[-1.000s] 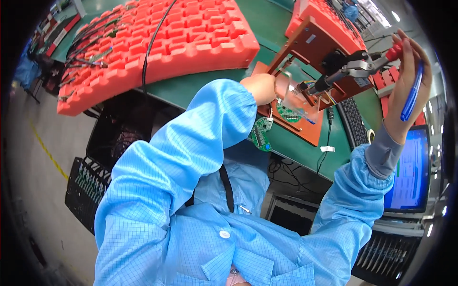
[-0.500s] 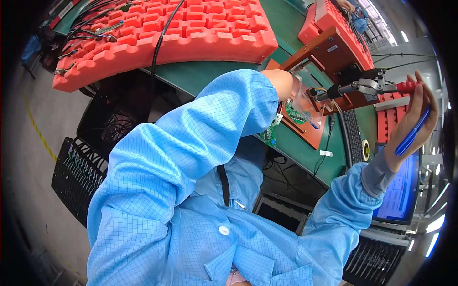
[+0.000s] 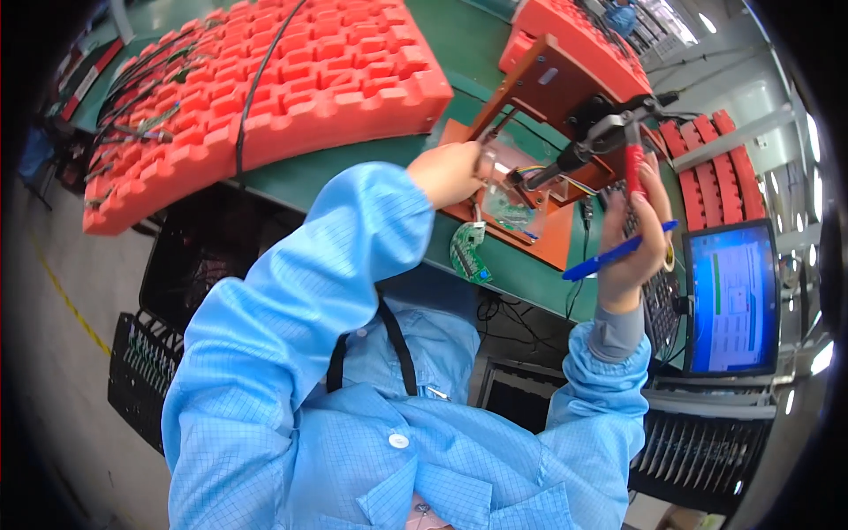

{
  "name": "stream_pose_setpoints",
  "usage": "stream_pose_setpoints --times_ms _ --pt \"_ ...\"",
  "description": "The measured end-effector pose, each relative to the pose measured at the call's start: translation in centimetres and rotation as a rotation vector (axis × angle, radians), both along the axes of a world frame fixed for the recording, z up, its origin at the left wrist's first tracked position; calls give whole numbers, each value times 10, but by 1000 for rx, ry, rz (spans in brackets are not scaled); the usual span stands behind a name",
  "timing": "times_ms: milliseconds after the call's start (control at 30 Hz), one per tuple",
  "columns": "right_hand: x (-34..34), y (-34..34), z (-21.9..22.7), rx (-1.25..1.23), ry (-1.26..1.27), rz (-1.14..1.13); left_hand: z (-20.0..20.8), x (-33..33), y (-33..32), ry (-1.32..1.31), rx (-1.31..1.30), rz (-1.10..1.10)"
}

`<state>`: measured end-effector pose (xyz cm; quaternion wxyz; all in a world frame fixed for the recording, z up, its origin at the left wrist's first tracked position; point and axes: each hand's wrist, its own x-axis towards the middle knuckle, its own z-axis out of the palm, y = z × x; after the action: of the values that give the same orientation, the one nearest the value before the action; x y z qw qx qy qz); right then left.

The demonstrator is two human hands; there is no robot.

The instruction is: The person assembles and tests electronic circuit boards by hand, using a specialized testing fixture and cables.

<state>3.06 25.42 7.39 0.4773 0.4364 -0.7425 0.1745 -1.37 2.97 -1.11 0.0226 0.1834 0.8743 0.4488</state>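
Observation:
An orange-brown test fixture (image 3: pixel 552 252) stands on the green bench, with a toggle clamp (image 3: pixel 609 132) mounted on its upright plate. My right hand (image 3: pixel 640 243) is closed about the clamp's red handle (image 3: pixel 634 163); a blue pen (image 3: pixel 618 251) is tucked across its fingers. My left hand (image 3: pixel 448 173) reaches the fixture's left side, its fingertips pinched at the edge of a clear plate (image 3: pixel 508 159); what they grip is partly hidden. Below that hand a green circuit board (image 3: pixel 468 252) with a white connector hangs at the bench's front edge. Coloured wires (image 3: pixel 574 184) run by the clamp's black tip.
A large red foam tray (image 3: pixel 344 97) holding boards and cables lies to the left. More red foam (image 3: pixel 720 168) is at the right. A lit monitor (image 3: pixel 731 296) and a black keyboard (image 3: pixel 661 309) stand near my right arm. Black racks (image 3: pixel 698 459) flank me.
My right hand has swung the red handle from pointing outward right to pointing toward me. My left hand shows more fully at the fixture's edge. The whole view has shifted.

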Motion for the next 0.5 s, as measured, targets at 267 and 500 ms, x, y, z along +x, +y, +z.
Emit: stream_pose_setpoints --times_ms 267,500 --pt "-22 113 -57 -440 -460 -732 -38 45 -24 946 -333 -153" --pt "-21 173 -105 -1 -427 -976 -14 64 -22 798 -478 -583"
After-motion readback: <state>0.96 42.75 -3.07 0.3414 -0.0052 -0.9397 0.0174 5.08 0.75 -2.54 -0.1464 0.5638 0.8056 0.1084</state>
